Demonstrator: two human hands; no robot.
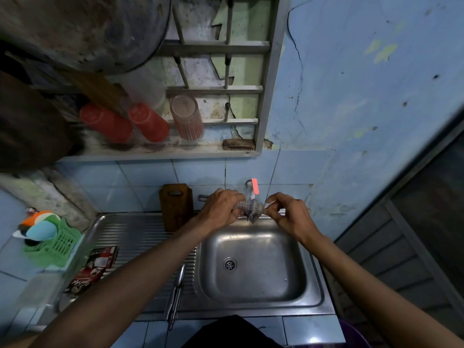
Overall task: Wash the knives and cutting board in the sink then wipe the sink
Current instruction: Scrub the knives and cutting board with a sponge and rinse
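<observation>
Fingers (227,209) of left hand (221,208) gripping bunched checked cloth (249,208); right hand (292,214) pinching its other end | both held over back rim of sink (253,267), under tap (253,187) | step: likely wringing cloth for wiping | next: lowering cloth into basin | cutting board (176,207) leaning on wall, knives (175,295) lying on drainer | forearms reaching forward, wrists angling inward.

The steel sink unit (130,229) forms the surface, its ribbed drainboard left of the basin. On the drainboard a wooden cutting board (176,207) stands upright against the tiled wall, a red-and-black packet (96,267) lies near the left edge, and metal knives (176,292) lie beside the basin. Left of it, a green basket (60,243) sits on the tiled surface (12,259).
</observation>
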